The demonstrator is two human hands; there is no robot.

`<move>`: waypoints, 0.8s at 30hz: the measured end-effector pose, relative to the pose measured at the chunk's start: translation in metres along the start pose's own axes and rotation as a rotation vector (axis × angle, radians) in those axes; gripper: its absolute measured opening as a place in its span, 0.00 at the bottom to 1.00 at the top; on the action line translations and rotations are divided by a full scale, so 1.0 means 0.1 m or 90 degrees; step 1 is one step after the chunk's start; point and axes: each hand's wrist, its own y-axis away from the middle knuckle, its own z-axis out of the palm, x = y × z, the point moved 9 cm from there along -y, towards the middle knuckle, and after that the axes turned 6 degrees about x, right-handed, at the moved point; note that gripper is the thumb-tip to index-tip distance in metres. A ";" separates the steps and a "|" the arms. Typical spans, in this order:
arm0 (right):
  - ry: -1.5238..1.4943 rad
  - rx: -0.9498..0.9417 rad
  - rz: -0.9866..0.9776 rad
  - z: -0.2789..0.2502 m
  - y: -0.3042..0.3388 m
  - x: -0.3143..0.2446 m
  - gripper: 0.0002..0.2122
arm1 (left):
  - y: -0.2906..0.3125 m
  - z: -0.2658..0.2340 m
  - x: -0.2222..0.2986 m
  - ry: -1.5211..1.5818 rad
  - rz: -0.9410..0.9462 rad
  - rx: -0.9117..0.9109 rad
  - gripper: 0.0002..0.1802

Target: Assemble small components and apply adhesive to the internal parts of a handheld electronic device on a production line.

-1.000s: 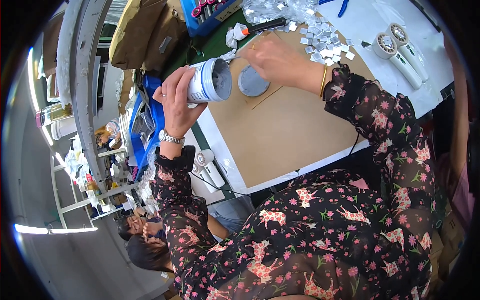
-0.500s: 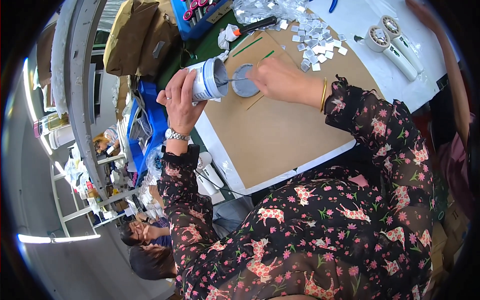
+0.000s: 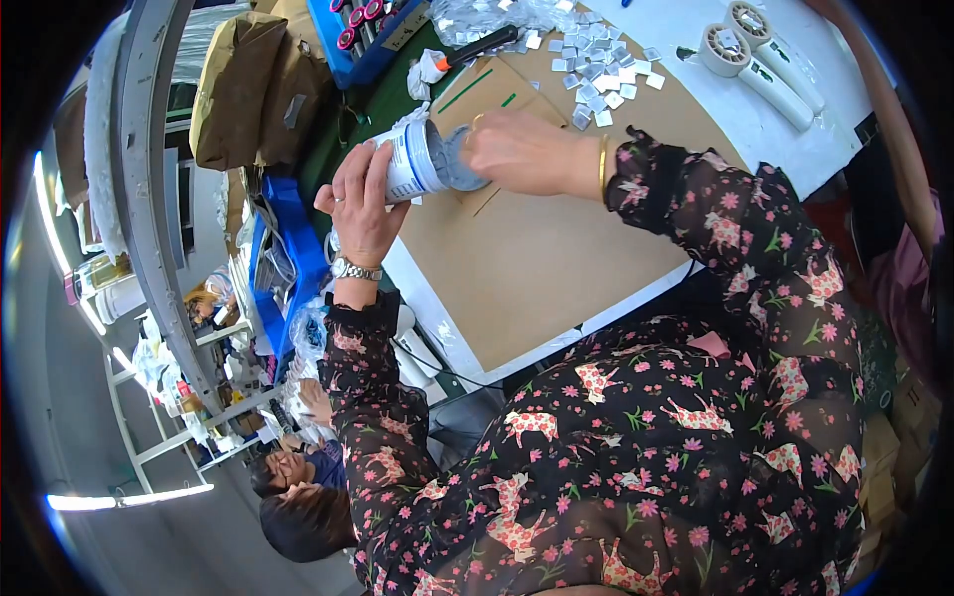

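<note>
Left hand (image 3: 364, 209) clamped around tilted white jar (image 3: 411, 167); right hand (image 3: 527, 154) curled just beside it, cannot tell whether gripping anything.

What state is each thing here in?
White jar: open, tilted, grey inside
Left hand: wrapped around jar
Right hand: curled, near jar's mouth
Grey disc: flat, partly hidden
Square pieces: scattered loose
Paired white devices: lying down
Blue bin: open, holding pink-ringed parts
Black-handled tool: lying down
</note>
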 end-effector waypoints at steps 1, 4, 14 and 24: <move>0.040 0.001 -0.026 -0.02 0.02 -0.02 0.04 | 0.03 0.00 -0.03 -0.006 -0.001 -0.009 0.56; 0.023 -0.004 0.036 -0.13 0.03 0.06 0.04 | 0.13 -0.01 -0.11 -0.022 -0.013 -0.032 0.56; -0.037 -0.064 0.086 0.03 -0.03 0.12 0.04 | 0.07 0.13 0.00 -0.035 -0.002 -0.088 0.54; -0.125 0.014 0.145 0.14 0.05 0.23 0.05 | -0.08 0.18 0.03 0.001 -0.008 -0.093 0.54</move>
